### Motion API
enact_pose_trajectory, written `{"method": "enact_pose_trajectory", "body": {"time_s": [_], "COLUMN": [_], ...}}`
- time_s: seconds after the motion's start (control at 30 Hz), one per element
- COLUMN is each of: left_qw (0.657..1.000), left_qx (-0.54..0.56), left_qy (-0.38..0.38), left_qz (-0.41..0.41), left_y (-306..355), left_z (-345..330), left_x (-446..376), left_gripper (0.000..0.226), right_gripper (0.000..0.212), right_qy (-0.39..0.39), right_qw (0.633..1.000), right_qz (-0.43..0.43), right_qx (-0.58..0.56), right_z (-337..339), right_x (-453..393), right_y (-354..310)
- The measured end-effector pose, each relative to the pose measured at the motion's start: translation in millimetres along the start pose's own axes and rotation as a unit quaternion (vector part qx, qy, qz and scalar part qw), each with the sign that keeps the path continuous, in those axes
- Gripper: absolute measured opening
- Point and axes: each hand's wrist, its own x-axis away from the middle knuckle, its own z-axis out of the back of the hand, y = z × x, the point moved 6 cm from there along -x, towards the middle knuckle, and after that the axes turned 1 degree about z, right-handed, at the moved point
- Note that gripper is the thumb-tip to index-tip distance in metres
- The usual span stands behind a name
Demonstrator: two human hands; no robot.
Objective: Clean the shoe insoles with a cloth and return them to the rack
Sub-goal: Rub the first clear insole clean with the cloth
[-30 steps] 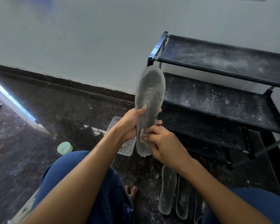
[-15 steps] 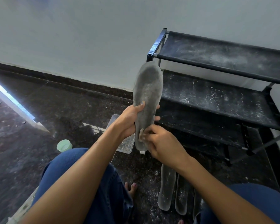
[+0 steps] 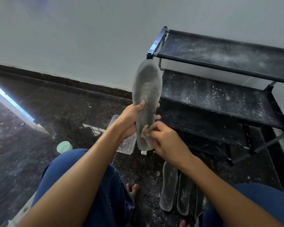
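Note:
A dusty grey insole (image 3: 147, 89) stands upright in front of me, toe up. My left hand (image 3: 129, 120) grips it around the middle. My right hand (image 3: 164, 141) presses a small beige cloth (image 3: 146, 134) against the insole's lower part, near the heel. The black shoe rack (image 3: 220, 102) with dusty fabric shelves stands to the right against the wall. Three more insoles (image 3: 168, 185) lie side by side on the dark floor below my right arm.
A clear plastic tray (image 3: 127, 145) sits on the floor behind my left hand. A pale green cup (image 3: 64, 146) stands by my left knee. My knees in blue jeans and bare toes (image 3: 133, 189) fill the lower view. White powder speckles the floor.
My right hand with the cloth has slid down the insole towards the heel. The insole stays held upright in my left hand.

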Motion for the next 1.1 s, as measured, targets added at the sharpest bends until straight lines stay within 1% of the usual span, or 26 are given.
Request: {"method": "enact_pose_trajectory", "body": {"time_s": [0.07, 0.13, 0.2, 0.27, 0.33, 0.4, 0.47, 0.5, 0.53, 0.57, 0.63, 0.7, 0.77, 0.8, 0.83, 0.87, 0.93, 1.0, 1.03, 1.07, 1.1], "left_qw": [1.0, 1.0, 0.999, 0.999, 0.998, 0.998, 0.998, 0.998, 0.999, 0.999, 0.999, 0.999, 0.998, 0.998, 0.998, 0.998, 0.997, 0.998, 0.998, 0.999, 0.999], "left_qx": [-0.016, -0.028, -0.035, -0.04, -0.041, -0.04, -0.035, -0.032, -0.027, -0.021, -0.012, -0.021, -0.038, -0.044, -0.046, -0.047, -0.048, -0.045, -0.04, -0.034, -0.026], "left_qy": [0.005, 0.012, 0.021, 0.029, 0.035, 0.042, 0.044, 0.042, 0.038, 0.033, 0.029, 0.033, 0.036, 0.038, 0.04, 0.041, 0.045, 0.046, 0.042, 0.035, 0.029], "left_qz": [0.001, -0.002, -0.01, -0.016, -0.022, -0.024, -0.022, -0.02, -0.017, -0.014, -0.012, -0.015, -0.02, -0.022, -0.024, -0.026, -0.028, -0.029, -0.027, -0.024, -0.021], "left_y": [0, -1, 0, 0, 1, 2, 1, 1, 1, 1, 1, 2, 3, 3, 3, 3, 3, 3, 3, 3, 3], "left_z": [2, 4, 6, 7, 8, 9, 8, 8, 6, 5, 5, 6, 7, 8, 8, 7, 6, 5, 4, 3, 2], "left_x": [0, 0, 0, -1, -2, -3, -3, -3, -3, -2, -1, -1, -1, -1, -1, 0, -1, -1, 0, 0, 1], "left_gripper": [0.041, 0.041, 0.039, 0.038, 0.038, 0.038, 0.037, 0.036, 0.036, 0.037, 0.039, 0.04, 0.04, 0.04, 0.04, 0.039, 0.039, 0.039, 0.039, 0.039, 0.04], "right_gripper": [0.022, 0.022, 0.017, 0.011, 0.014, 0.018, 0.017, 0.016, 0.015, 0.014, 0.018, 0.022, 0.02, 0.017, 0.016, 0.017, 0.019, 0.017, 0.015, 0.015, 0.015], "right_qy": [-0.06, -0.107, -0.133, -0.142, -0.116, -0.041, 0.048, 0.078, 0.092, 0.089, 0.038, -0.047, -0.124, -0.138, -0.137, -0.12, -0.046, 0.049, 0.084, 0.096, 0.084], "right_qw": [0.998, 0.994, 0.989, 0.985, 0.986, 0.993, 0.994, 0.993, 0.992, 0.993, 0.997, 0.996, 0.987, 0.984, 0.983, 0.985, 0.991, 0.994, 0.992, 0.992, 0.994], "right_qz": [-0.004, -0.028, -0.055, -0.084, -0.107, -0.108, -0.098, -0.089, -0.08, -0.07, -0.06, -0.076, -0.097, -0.106, -0.112, -0.114, -0.107, -0.098, -0.09, -0.08, -0.07], "right_qx": [0.017, 0.023, 0.041, 0.054, 0.048, 0.032, 0.005, -0.008, -0.014, -0.016, -0.016, -0.008, 0.019, 0.03, 0.041, 0.052, 0.061, 0.026, 0.003, -0.011, -0.016], "right_z": [-12, -20, -25, -23, -14, 2, 17, 21, 21, 18, 8, -6, -17, -18, -17, -13, 0, 14, 18, 19, 16], "right_x": [3, 5, 7, 8, 5, 1, -2, -2, -3, -3, -2, 1, 4, 5, 5, 5, 0, -3, -3, -4, -4], "right_y": [-2, 0, 5, 12, 17, 17, 13, 10, 9, 7, 7, 9, 11, 13, 14, 15, 15, 12, 11, 9, 8]}}
